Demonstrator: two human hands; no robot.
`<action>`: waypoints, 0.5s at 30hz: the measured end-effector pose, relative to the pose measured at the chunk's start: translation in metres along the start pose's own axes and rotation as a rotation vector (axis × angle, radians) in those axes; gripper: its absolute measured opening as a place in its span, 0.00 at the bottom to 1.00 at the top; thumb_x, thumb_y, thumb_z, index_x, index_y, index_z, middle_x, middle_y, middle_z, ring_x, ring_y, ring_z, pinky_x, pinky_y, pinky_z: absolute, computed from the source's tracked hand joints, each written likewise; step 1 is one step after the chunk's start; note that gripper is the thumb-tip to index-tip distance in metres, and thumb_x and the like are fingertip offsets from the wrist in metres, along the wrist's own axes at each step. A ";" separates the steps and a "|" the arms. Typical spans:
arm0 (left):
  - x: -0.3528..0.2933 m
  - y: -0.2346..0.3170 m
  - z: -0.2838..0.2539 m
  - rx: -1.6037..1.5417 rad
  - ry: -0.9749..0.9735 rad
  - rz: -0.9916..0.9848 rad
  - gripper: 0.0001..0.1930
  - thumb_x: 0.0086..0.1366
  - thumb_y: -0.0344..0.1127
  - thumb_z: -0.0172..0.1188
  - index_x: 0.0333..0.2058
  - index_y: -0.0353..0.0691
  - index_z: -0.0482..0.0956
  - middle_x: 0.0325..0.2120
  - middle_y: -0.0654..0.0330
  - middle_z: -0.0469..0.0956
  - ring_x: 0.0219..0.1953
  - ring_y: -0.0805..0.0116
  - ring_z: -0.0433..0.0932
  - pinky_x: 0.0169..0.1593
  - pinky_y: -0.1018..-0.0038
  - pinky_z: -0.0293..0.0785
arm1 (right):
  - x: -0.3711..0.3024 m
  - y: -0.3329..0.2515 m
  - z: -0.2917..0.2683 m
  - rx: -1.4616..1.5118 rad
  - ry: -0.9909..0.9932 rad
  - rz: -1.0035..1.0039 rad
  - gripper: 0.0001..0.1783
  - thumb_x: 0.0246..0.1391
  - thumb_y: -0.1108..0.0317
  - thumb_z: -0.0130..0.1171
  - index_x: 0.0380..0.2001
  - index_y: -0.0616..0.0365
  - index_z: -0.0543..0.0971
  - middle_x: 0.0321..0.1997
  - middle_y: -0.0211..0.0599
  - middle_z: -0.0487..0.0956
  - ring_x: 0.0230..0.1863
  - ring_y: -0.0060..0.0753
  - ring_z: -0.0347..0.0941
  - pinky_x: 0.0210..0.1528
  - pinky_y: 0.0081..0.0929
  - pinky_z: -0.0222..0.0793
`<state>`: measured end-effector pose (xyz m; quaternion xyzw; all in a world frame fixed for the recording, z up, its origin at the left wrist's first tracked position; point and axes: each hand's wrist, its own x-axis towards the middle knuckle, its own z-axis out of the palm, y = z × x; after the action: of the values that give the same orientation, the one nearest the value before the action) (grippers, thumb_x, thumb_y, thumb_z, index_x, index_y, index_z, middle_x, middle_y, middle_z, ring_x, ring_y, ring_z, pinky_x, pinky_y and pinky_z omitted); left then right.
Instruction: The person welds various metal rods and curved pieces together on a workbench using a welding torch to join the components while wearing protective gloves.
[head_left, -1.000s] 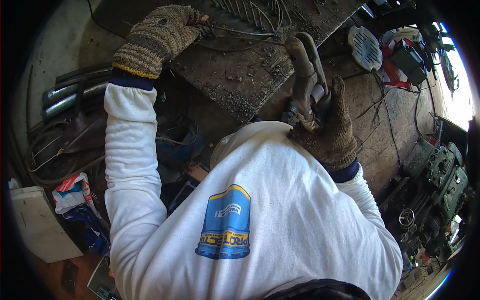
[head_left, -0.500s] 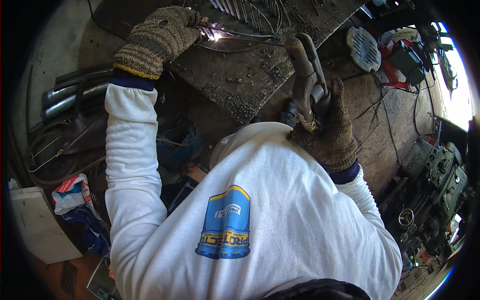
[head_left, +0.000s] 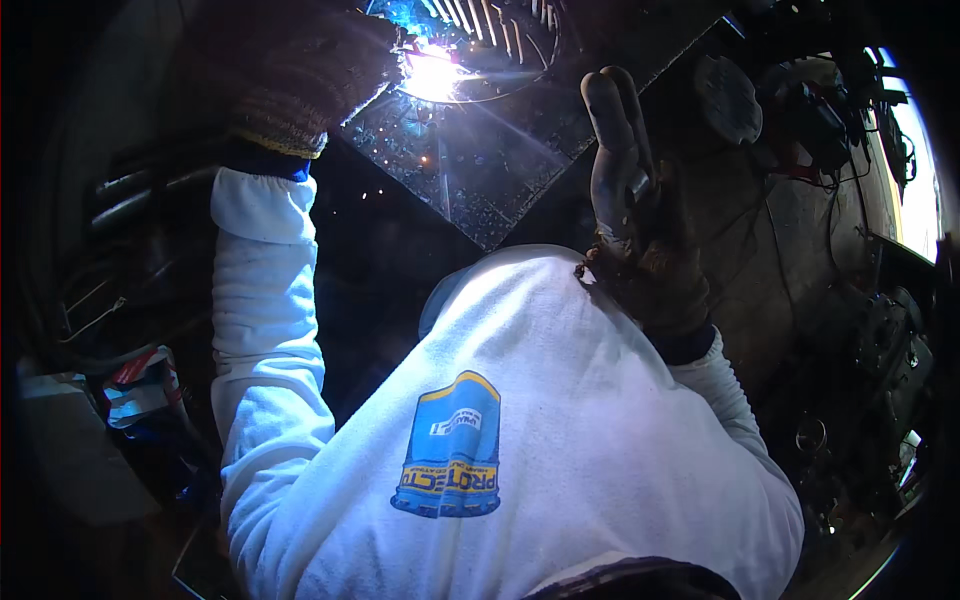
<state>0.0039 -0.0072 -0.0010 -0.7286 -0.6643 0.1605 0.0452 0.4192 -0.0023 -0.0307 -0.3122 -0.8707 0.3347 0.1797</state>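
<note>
Inspecting the worktop point(head_left: 440, 190), we find one corner pointing toward the wearer and the grille point(head_left: 478, 20) lying farther back, its ribs and a curved rim showing. Glare point(head_left: 433, 76) burns at the grille's near left side and hides whatever is being joined; sparks scatter toward the left edge. We note the left hand point(head_left: 310, 75), gloved, over that left edge with its fingertips just beside the glare; we cannot tell whether it grips anything. We record the right hand point(head_left: 665, 280), also gloved, closed around the holder point(head_left: 613, 170), a tool with two thick prongs, which in our view crosses the right edge.

Obstructions: we see the shirt point(head_left: 600, 420) blocking the lower middle. Deep shadow covers much else. Off the left edge we note tubes point(head_left: 125, 205) and, nearer the wearer, a bag point(head_left: 145, 390). Beyond the right edge stand a slotted plate point(head_left: 728, 98) and, nearer us, a dark machine point(head_left: 890, 345).

Markings: we find on the shirt a blue-and-yellow emblem point(head_left: 450, 450), upside down to us, with large yellow lettering and a small pale label. Print on the bag we cannot make out.
</note>
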 end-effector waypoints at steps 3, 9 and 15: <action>0.000 -0.002 0.001 -0.028 0.018 -0.005 0.21 0.68 0.49 0.59 0.56 0.50 0.78 0.54 0.56 0.77 0.57 0.53 0.76 0.61 0.59 0.74 | 0.001 0.002 0.004 -0.034 0.072 -0.082 0.42 0.55 0.61 0.67 0.69 0.57 0.60 0.72 0.46 0.62 0.68 0.52 0.66 0.68 0.47 0.65; -0.006 -0.006 0.001 -0.080 0.039 -0.013 0.20 0.68 0.49 0.60 0.55 0.49 0.79 0.52 0.56 0.78 0.56 0.53 0.77 0.60 0.59 0.75 | -0.004 0.013 0.014 0.119 0.139 -0.159 0.38 0.61 0.63 0.64 0.70 0.55 0.61 0.67 0.39 0.66 0.63 0.37 0.71 0.70 0.35 0.64; -0.003 -0.002 0.000 -0.125 0.056 -0.023 0.20 0.67 0.49 0.60 0.54 0.49 0.80 0.51 0.55 0.80 0.55 0.53 0.78 0.59 0.58 0.75 | -0.004 0.016 0.004 0.023 0.139 -0.225 0.42 0.54 0.64 0.72 0.69 0.59 0.65 0.66 0.41 0.72 0.66 0.38 0.70 0.76 0.39 0.55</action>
<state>0.0022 -0.0104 0.0005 -0.7265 -0.6799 0.0978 0.0197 0.4272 0.0025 -0.0454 -0.2331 -0.8818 0.2999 0.2795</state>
